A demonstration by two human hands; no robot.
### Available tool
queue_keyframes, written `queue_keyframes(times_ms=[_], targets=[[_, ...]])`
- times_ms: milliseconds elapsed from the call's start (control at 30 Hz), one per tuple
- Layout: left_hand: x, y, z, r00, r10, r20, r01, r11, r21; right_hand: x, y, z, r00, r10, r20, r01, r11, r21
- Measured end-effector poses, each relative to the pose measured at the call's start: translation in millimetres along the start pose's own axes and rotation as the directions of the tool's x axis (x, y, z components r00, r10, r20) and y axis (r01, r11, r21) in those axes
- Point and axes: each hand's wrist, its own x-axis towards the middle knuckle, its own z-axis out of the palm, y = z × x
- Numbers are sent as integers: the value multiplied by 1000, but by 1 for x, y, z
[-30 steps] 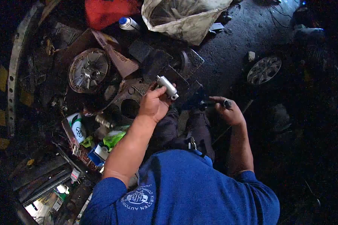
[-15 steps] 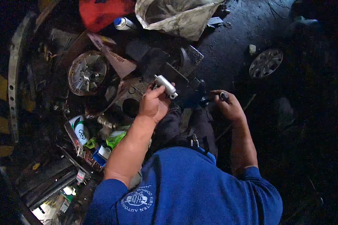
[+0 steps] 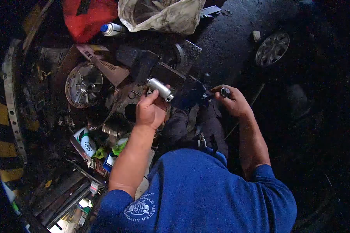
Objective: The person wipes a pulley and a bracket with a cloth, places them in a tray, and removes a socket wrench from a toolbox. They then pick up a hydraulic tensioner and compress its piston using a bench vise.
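Observation:
My left hand [image 3: 148, 109] is closed around a silver metal cylinder [image 3: 160, 88], thumb on its near side. The cylinder has a thin pin at its upper end and a lug with a hole at its lower end. To the right, my right hand [image 3: 237, 103] is curled round a dark tool [image 3: 224, 92] whose rounded end shows above the fingers; its exact kind is too dark to make out. Both hands are held apart, above my dark trousers. Beyond them is a dark, greasy metal assembly [image 3: 169, 73], partly lost in shadow.
A wheel-like metal part [image 3: 83, 85] and torn cardboard [image 3: 105, 66] lie left. A white bottle [image 3: 84, 141] stands near my left arm. Ahead are a spray can [image 3: 112, 29], red cloth [image 3: 87, 17] and dirty sack [image 3: 163, 19]. A wheel cover [image 3: 273, 48] lies right.
The view has shifted slightly, so the far objects sit further left and the sack is higher. Both hands keep their holds on the cylinder and the dark tool.

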Motion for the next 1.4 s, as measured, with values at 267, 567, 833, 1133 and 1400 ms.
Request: queue_keyframes(times_ms=[267, 567, 833, 1133, 1400], targets=[[0, 5, 8, 1000, 0, 10, 0, 999, 46, -10, -17, -7, 992, 87, 96, -86, 996, -17], [-11, 14, 23, 993, -63, -104, 72, 994, 85, 0, -2, -7, 999, 31, 36, -33, 999, 42], [-6, 11, 6, 987, -79, -138, 82, 996, 16, -25, -15, 21, 887, -37, 461, 191, 937, -292], [-9, 9, 8, 999, -23, -43, 24, 999, 38, -17, -14, 69, 811, 270, 518, 108, 802, -587], [-9, 3, 7, 996, 7, -85, -8, 1000, -15, -29, 6, 95, 889, 208, 407, 146, 714, -685]])
